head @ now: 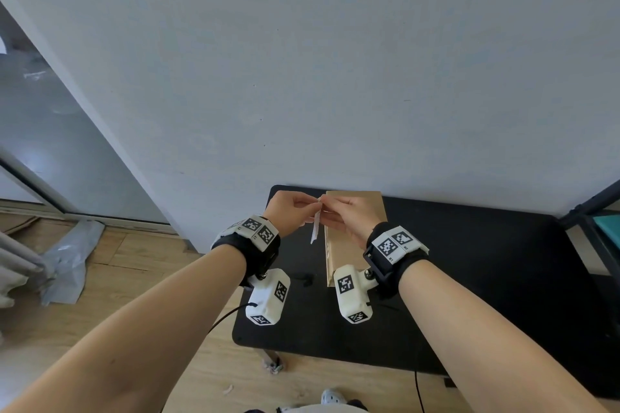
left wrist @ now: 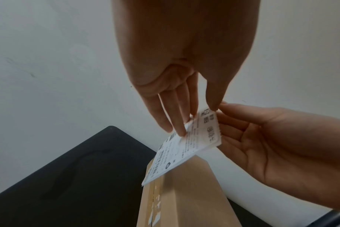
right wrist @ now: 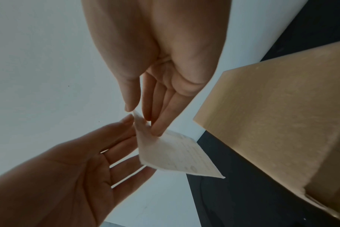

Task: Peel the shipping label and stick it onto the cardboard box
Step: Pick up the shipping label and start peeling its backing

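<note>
Both hands hold a white printed shipping label (head: 315, 224) in the air above the table's left part. My left hand (head: 297, 208) pinches the label's top corner (left wrist: 208, 116) between thumb and fingers. My right hand (head: 349, 211) pinches the same top edge from the other side, its fingertips on the label's blank back (right wrist: 171, 152). The label hangs down edge-on in the head view. A brown cardboard box (head: 339, 255) lies on the black table just right of the label and below my right hand; its top face (left wrist: 186, 196) shows a taped seam.
The small black table (head: 486, 278) stands against a grey-white wall (head: 335, 77). A dark shelf frame (head: 597, 228) is at the right edge. Crumpled grey plastic (head: 67, 261) lies on the wooden floor at the left.
</note>
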